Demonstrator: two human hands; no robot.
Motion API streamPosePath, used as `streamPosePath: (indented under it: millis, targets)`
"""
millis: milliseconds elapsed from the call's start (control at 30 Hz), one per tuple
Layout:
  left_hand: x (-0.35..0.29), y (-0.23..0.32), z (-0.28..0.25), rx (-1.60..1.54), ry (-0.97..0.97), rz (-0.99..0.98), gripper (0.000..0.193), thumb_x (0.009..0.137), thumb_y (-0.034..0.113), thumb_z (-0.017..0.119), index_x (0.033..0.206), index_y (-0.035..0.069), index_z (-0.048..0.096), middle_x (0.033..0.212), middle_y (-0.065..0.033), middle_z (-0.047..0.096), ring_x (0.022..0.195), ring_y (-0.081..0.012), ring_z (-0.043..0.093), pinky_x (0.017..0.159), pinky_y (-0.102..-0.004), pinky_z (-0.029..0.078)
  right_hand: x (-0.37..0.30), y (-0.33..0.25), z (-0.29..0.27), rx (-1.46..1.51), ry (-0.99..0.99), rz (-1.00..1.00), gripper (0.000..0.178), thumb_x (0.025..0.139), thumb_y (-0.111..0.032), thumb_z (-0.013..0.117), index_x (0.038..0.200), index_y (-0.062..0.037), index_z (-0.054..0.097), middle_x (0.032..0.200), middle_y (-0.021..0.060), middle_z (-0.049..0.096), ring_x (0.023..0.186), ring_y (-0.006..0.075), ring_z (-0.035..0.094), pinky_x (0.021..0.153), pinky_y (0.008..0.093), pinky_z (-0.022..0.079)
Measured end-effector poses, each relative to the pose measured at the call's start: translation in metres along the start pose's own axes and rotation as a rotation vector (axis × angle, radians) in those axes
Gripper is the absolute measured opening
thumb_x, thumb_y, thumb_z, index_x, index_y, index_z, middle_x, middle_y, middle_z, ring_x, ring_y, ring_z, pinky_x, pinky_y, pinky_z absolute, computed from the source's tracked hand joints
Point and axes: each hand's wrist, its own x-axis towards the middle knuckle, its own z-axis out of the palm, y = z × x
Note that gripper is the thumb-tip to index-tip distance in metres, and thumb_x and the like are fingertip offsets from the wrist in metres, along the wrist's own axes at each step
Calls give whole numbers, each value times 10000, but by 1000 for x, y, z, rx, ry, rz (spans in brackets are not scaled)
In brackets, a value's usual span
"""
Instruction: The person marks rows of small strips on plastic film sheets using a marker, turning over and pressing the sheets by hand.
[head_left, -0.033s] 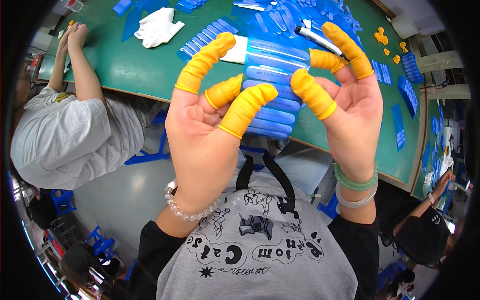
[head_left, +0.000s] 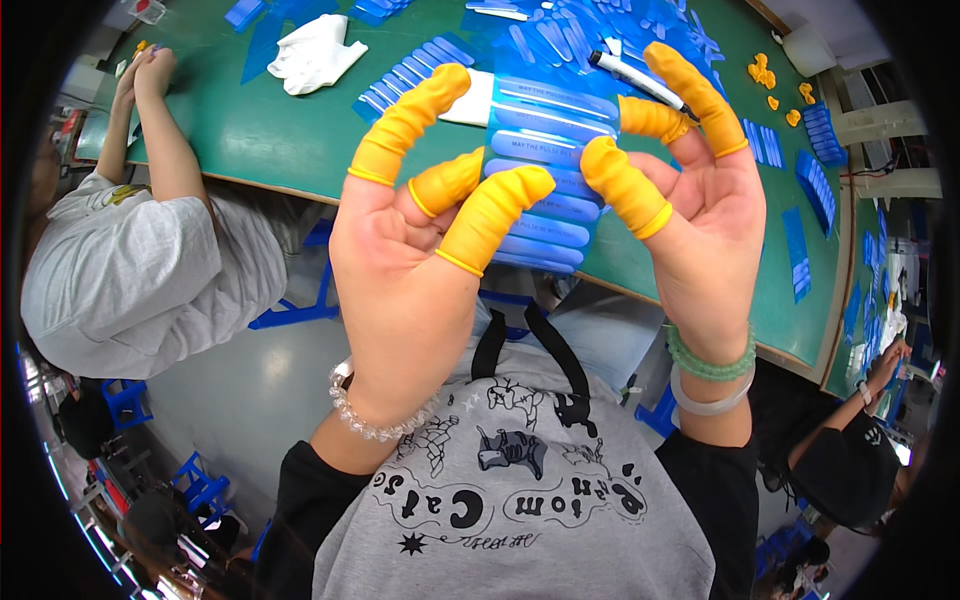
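Held up over the near table edge is a blue translucent sheet [head_left: 545, 206] bearing a column of long, round-ended blue strips with small dark print. My left hand [head_left: 405, 270] pinches its left side, the thumb lying across the front. The right edge is gripped by my right hand [head_left: 705, 225], its thumb in front and fingers partly behind. Yellow rubber finger cots cover the thumb and some fingers of both hands. Behind the sheet, a white card or pad [head_left: 478, 100] shows in part.
On the green table [head_left: 260, 130] lie a white glove-like cloth [head_left: 315, 55], a black-and-white marker [head_left: 640, 82], heaped blue strips [head_left: 560, 35], more strip sheets [head_left: 415, 75] and loose yellow finger cots [head_left: 763, 72]. A person in a grey shirt [head_left: 150, 260] sits at left; another [head_left: 850, 460] works at right.
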Motion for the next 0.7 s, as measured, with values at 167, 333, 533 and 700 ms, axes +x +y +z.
streamPosePath:
  millis: [167,333,533,700]
  targets:
    - [4,-5,-4,9,16,37,583,872,-109,676,1396,-57,428,1140,-158,701,993,-157,693,892,-266,542,1,5,0,-40,3,-51,683,856,74,713,1458,25,393,1169,152,619,963,175,683,825,277,560]
    - [4,-12,-4,85,79,69,588,869,-107,682,1398,-40,435,1161,-159,690,986,-153,690,875,-260,540,-4,12,6,7,60,106,702,844,62,737,1456,28,394,1059,125,673,934,161,678,837,285,558]
    - [1,-17,-8,136,69,71,620,860,-115,690,1399,-11,401,1076,-139,704,969,-161,688,874,-271,541,-6,26,-2,-107,-82,33,755,818,129,726,1472,36,360,1003,115,689,960,174,676,906,313,547]
    - [3,-23,-20,106,-16,210,638,832,-118,723,1364,29,403,973,-119,706,930,-165,688,857,-281,546,-9,32,1,71,-86,81,766,827,123,720,1485,23,340,1057,143,698,990,175,679,912,315,545]
